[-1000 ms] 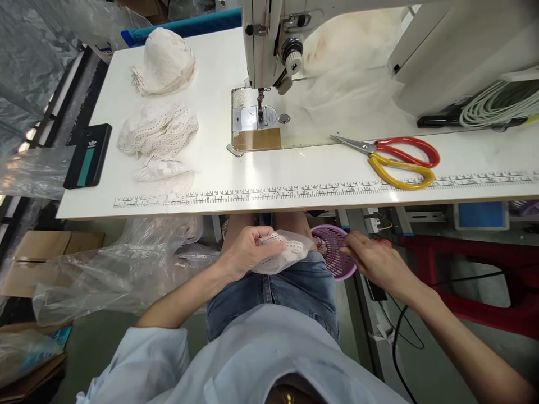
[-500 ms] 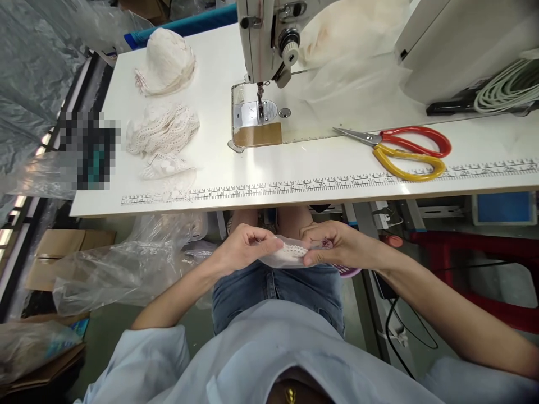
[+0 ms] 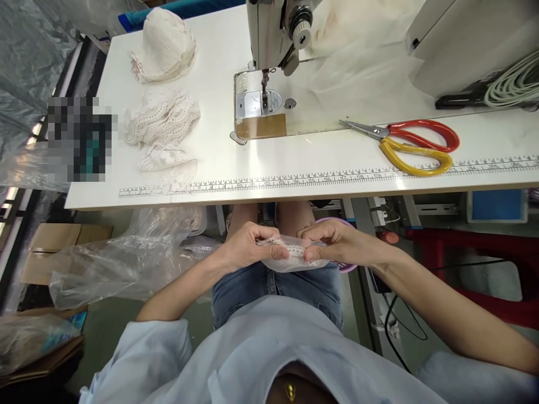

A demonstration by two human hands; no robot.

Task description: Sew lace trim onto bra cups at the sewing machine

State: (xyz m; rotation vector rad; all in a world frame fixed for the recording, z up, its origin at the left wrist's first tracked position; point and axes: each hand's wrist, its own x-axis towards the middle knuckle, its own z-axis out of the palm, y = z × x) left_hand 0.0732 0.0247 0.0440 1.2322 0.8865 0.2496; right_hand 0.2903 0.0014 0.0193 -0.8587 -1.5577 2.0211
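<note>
Over my lap, just below the table edge, a strip of white lace trim (image 3: 296, 250) with sheer fabric (image 3: 290, 264) is stretched between both hands. My left hand (image 3: 255, 245) pinches its left end between thumb and fingers. The other end is gripped by my right hand (image 3: 330, 242), thumb on top. Part of the cloth is hidden under the fingers. On the table lie a heap of white lace (image 3: 164, 119), a smaller lace piece (image 3: 168, 163) and a bundle of cream cloth (image 3: 168, 45).
A sewing machine (image 3: 275, 33) stands on the white table (image 3: 219, 168), with its needle over the metal plate. Scissors (image 3: 415, 147) with red and yellow handles lie right of it. A ruler strip (image 3: 295, 182) runs along the front edge. Below are plastic bags (image 3: 113, 264) and a purple basket (image 3: 347, 266).
Both hands still hold the lace. My left thumb has shifted right along it, and more lace edge shows between the hands. The whole view has tilted slightly.
</note>
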